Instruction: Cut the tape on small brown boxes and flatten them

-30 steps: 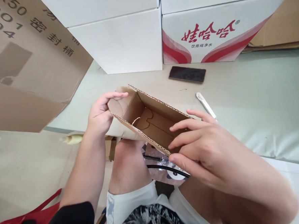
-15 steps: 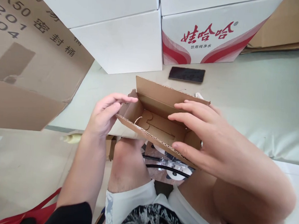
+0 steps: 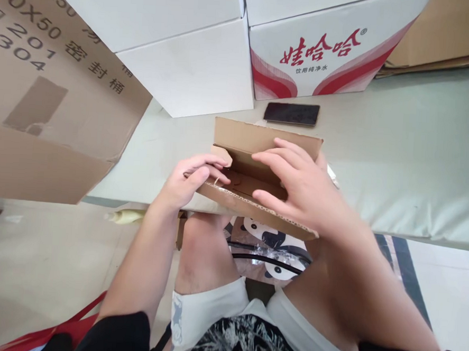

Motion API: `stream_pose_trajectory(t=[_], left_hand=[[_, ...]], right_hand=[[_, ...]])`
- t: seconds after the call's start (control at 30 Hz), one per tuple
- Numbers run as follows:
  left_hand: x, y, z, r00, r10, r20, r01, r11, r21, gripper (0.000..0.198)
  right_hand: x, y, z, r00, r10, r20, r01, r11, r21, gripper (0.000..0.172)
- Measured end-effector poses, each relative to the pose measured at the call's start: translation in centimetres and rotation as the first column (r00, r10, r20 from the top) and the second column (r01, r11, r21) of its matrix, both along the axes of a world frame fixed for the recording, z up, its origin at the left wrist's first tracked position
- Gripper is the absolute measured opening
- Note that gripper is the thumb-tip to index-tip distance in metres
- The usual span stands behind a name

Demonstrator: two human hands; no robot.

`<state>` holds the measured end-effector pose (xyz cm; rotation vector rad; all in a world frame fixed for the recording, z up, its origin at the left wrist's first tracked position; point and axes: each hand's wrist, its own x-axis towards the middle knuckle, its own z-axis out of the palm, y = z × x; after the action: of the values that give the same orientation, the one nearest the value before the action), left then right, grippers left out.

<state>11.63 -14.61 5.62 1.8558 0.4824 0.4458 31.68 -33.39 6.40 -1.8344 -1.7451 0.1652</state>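
Note:
A small brown cardboard box [image 3: 244,190] lies open at the bench edge above my knees, with its long front and back flaps raised. My left hand [image 3: 190,181] grips its left front corner, the thumb by the front flap and the fingers reaching over the end. Beside those fingers a small end flap [image 3: 222,154] leans inward. At the right end, my right hand [image 3: 293,179] spreads its fingers and thumb over the opening, touching the box. My right hand hides most of that end. A thin pale strip [image 3: 216,181] sticks up near my left fingers.
A black phone [image 3: 292,114] lies on the pale green bench cover [image 3: 397,169]. Behind it stand white cartons [image 3: 189,72] and a white-and-red carton [image 3: 324,64]. A large brown carton [image 3: 59,117] stands at left; flattened cardboard [image 3: 445,35] lies back right. Something white [image 3: 332,175] sits behind my right hand.
The box has tilted, so less of its floor shows. Its left end flap now leans inward. My left hand has moved right, and my right hand has shifted left over the opening.

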Motion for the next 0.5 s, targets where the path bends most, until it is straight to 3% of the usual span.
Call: stream_pose_trajectory(t=[0.13, 0.17, 0.23, 0.27, 0.3, 0.37, 0.43, 0.5], left_hand=[[0.5, -0.2, -2.7, 0.952, 0.240, 0.188, -0.262, 0.960, 0.101, 0.063], [0.5, -0.1, -3.3, 0.932, 0.293, 0.213, -0.327, 0.934, 0.142, 0.067], [0.4, 0.1, -4.0, 0.903, 0.364, 0.227, -0.416, 0.873, 0.255, 0.078], [0.4, 0.2, -4.1, 0.899, 0.376, 0.225, -0.432, 0.846, 0.313, 0.084], [0.3, 0.3, -4.1, 0.901, 0.373, 0.223, -0.431, 0.826, 0.362, 0.089], [0.3, 0.4, -3.8, 0.926, 0.331, 0.179, -0.377, 0.825, 0.421, 0.083], [0.3, 0.3, -3.2, 0.959, 0.270, 0.087, -0.280, 0.852, 0.442, 0.062], [0.3, 0.2, -2.7, 0.974, 0.225, 0.016, -0.208, 0.869, 0.449, 0.046]], right_hand=[[-0.4, 1.0, -2.5, 0.994, -0.069, -0.086, 0.084, 0.977, 0.196, 0.031], [-0.4, 1.0, -3.0, 0.981, -0.131, -0.144, 0.168, 0.945, 0.282, 0.031], [-0.3, 1.0, -3.7, 0.924, -0.230, -0.306, 0.351, 0.825, 0.442, 0.034], [-0.2, 1.0, -4.0, 0.891, -0.226, -0.395, 0.412, 0.768, 0.491, 0.035], [-0.1, 1.0, -4.2, 0.859, -0.181, -0.479, 0.436, 0.749, 0.499, 0.032], [0.0, 1.1, -4.5, 0.775, -0.032, -0.631, 0.388, 0.812, 0.436, 0.025], [0.1, 1.2, -4.7, 0.650, 0.082, -0.756, 0.294, 0.890, 0.349, 0.041], [0.4, 1.4, -4.9, 0.554, 0.131, -0.822, 0.251, 0.915, 0.316, 0.050]])
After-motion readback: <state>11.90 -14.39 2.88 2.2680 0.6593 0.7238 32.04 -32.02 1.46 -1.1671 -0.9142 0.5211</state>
